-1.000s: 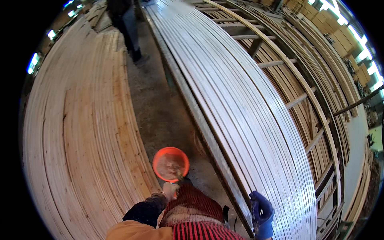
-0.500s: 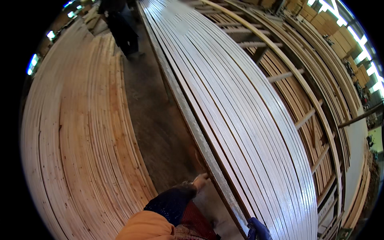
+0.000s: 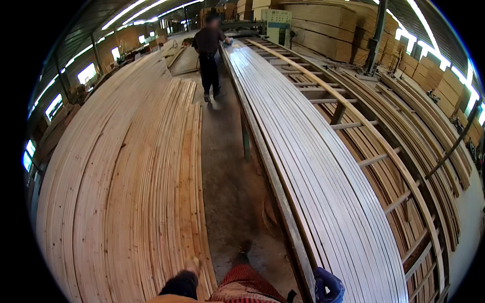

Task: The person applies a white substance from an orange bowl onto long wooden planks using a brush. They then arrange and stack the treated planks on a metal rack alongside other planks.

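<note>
My left hand [image 3: 193, 264], bare and blurred, is at the right edge of a wide stack of light, knotty wooden boards [image 3: 126, 187]; its fingers cannot be made out. In a dark blue glove, my right hand [image 3: 329, 286] is over the near end of a long bench, beside its metal edge rail [image 3: 283, 202]. Its fingers curl round toward the thumb, with a small pale gap between. Whether anything is in them is hidden. Long, narrow white-coated wooden strips [image 3: 308, 156] lie side by side along the bench.
A person in dark clothes [image 3: 208, 50] stands at the far end, one hand on the strips. A concrete aisle [image 3: 222, 171] runs between boards and bench. To the right lies a slatted wooden frame [image 3: 374, 123]. Stacked planks [image 3: 323, 25] and a pale control cabinet [image 3: 279, 25] stand behind.
The view has lifted and turned left, bringing the far person fully in. My left hand has moved from the bench's side across to the boards. My gloved right hand stays by the bench rail.
</note>
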### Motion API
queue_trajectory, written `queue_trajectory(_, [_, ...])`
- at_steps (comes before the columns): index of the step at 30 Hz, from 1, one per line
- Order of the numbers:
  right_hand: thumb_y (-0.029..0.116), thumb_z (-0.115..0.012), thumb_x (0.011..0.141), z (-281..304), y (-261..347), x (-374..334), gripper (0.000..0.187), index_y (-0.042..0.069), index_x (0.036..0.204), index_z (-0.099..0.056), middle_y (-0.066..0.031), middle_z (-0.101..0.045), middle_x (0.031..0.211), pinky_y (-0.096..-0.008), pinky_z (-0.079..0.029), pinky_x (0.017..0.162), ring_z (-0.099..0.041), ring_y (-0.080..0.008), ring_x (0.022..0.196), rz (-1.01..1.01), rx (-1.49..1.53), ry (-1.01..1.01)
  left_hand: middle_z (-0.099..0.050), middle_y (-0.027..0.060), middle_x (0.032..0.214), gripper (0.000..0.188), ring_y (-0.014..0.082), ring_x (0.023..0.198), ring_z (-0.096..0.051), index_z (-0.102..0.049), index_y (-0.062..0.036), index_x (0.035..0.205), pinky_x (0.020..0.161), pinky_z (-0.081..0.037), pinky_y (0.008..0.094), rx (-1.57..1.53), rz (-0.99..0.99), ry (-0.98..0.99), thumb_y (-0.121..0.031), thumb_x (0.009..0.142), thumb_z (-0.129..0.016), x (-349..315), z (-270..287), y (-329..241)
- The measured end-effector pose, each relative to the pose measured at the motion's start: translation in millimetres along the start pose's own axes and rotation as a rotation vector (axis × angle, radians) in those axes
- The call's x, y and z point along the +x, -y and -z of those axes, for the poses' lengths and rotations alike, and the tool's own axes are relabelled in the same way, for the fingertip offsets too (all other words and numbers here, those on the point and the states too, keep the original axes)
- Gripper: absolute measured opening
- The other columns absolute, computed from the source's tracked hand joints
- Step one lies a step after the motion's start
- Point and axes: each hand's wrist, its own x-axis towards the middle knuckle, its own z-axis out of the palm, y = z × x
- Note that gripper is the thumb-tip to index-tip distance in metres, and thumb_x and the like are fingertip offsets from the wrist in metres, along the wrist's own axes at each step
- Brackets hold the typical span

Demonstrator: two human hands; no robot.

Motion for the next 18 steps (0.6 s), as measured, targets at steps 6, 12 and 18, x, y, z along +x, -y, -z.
queue_trajectory(6, [0.004, -0.059, 0.098, 42.9, -14.2, -92.4, 0.021, -0.002, 0.116, -0.068, -0.0136, -0.071, 0.112, -0.0310, -0.054, 0.088, -0.068, -0.0193, 0.100, -0.210, 0.194, -0.054, -0.065, 0.0221, 0.075, 0.029, 0.0361, 0.060, -0.061, -0.062, 0.0001, 0.097, 0.057, -0.048, 0.0477, 0.374, 0.069, 0.121, -0.025, 0.095, -0.047, -86.9, 35.3, 84.9])
queue_trajectory(12, [0.012, -0.058, 0.100, 48.1, 0.8, -112.2, 0.021, 0.000, 0.114, -0.069, -0.0109, -0.072, 0.104, -0.0290, -0.052, 0.076, -0.066, -0.0166, 0.090, -0.202, 0.139, -0.051, -0.072, 0.0147, 0.092, 0.026, 0.0204, 0.076, -0.068, -0.066, -0.0009, 0.116, 0.066, -0.055, 0.0341, 0.855, -0.460, 0.501, -0.012, 0.095, -0.055, -126.3, -60.2, 34.8])
queue_trajectory(18, [0.012, -0.058, 0.100, 41.9, 26.6, -92.9, 0.020, 0.002, 0.112, -0.071, -0.0099, -0.072, 0.102, -0.0290, -0.052, 0.072, -0.067, -0.0167, 0.088, -0.293, 0.168, -0.059, -0.074, 0.0115, 0.101, 0.030, 0.0175, 0.085, -0.067, -0.063, -0.0024, 0.123, 0.073, -0.054, 0.0315, 0.656, -0.272, 0.555, -0.015, 0.099, -0.051, -146.7, -133.0, 56.4])
